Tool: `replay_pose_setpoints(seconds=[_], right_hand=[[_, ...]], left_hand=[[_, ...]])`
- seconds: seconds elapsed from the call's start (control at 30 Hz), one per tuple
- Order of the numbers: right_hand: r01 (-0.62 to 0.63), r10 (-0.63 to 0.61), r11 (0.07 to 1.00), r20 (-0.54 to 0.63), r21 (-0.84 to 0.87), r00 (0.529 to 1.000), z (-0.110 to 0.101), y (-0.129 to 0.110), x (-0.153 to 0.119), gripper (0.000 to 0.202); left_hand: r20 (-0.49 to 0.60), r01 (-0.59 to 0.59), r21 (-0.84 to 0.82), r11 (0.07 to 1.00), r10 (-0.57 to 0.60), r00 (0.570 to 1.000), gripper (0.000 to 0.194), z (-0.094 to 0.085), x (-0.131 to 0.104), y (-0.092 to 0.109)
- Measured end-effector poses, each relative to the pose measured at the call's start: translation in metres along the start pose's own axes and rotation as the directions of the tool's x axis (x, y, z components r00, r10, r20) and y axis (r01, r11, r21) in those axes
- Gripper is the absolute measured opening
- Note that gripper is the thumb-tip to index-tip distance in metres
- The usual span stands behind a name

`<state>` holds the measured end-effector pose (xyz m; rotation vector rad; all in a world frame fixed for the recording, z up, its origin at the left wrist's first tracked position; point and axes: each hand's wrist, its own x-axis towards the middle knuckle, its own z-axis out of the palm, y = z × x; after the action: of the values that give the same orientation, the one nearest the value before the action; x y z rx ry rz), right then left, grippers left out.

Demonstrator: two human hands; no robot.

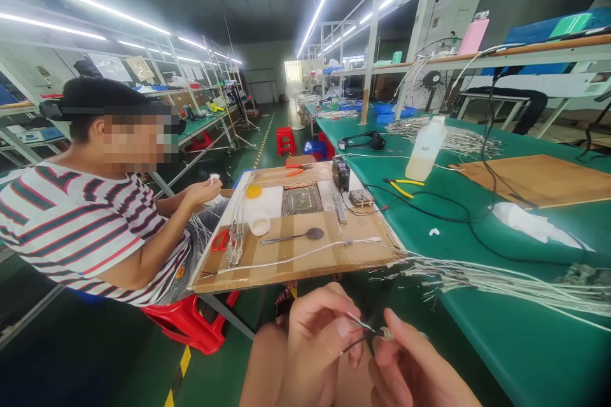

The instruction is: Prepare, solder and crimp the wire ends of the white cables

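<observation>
In front of my lap, my left hand is closed in a pinch on a thin wire with a silvery end that points right. A dark wire and a bit of red also show at its fingers. Close by on the right, my right hand pinches a small pale connector-like piece between thumb and fingertip. The wire's end lies just beside this piece; whether they touch I cannot tell. Beyond both hands, a cardboard-covered board carries a white cable and a dark spoon.
A person sits at the left, hands raised. The board also holds red-handled scissors, a cable bundle, a dark square plate and a small fan. The green table bears loose cables and a bottle.
</observation>
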<state>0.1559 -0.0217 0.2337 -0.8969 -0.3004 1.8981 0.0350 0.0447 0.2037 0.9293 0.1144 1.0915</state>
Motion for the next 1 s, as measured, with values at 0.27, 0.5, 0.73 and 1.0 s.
replay_pose_setpoints(seconds=[0.27, 0.5, 0.73, 1.0], right_hand=[[0.016, -0.017, 1.0, -0.02, -0.02, 1.0, -0.002, 0.001, 0.003, 0.078], [-0.102, 0.081, 0.99, 0.195, 0.101, 0.977, -0.005, -0.001, 0.004, 0.092], [-0.065, 0.054, 0.996, 0.163, 0.06, 0.985, -0.006, -0.001, 0.005, 0.09], [-0.158, 0.097, 0.975, 0.339, 0.157, 0.936, -0.012, 0.003, 0.008, 0.089]], left_hand=[[-0.088, -0.022, 0.069, 0.997, 0.028, 0.996, 0.005, 0.004, -0.001, -0.002], [-0.173, -0.035, 0.134, 0.99, 0.058, 0.983, 0.008, 0.005, -0.003, -0.007], [-0.167, -0.109, 0.088, 0.99, 0.122, 0.978, 0.004, 0.006, -0.01, -0.007], [-0.123, -0.134, 0.093, 0.987, 0.145, 0.982, 0.009, 0.015, -0.003, -0.008]])
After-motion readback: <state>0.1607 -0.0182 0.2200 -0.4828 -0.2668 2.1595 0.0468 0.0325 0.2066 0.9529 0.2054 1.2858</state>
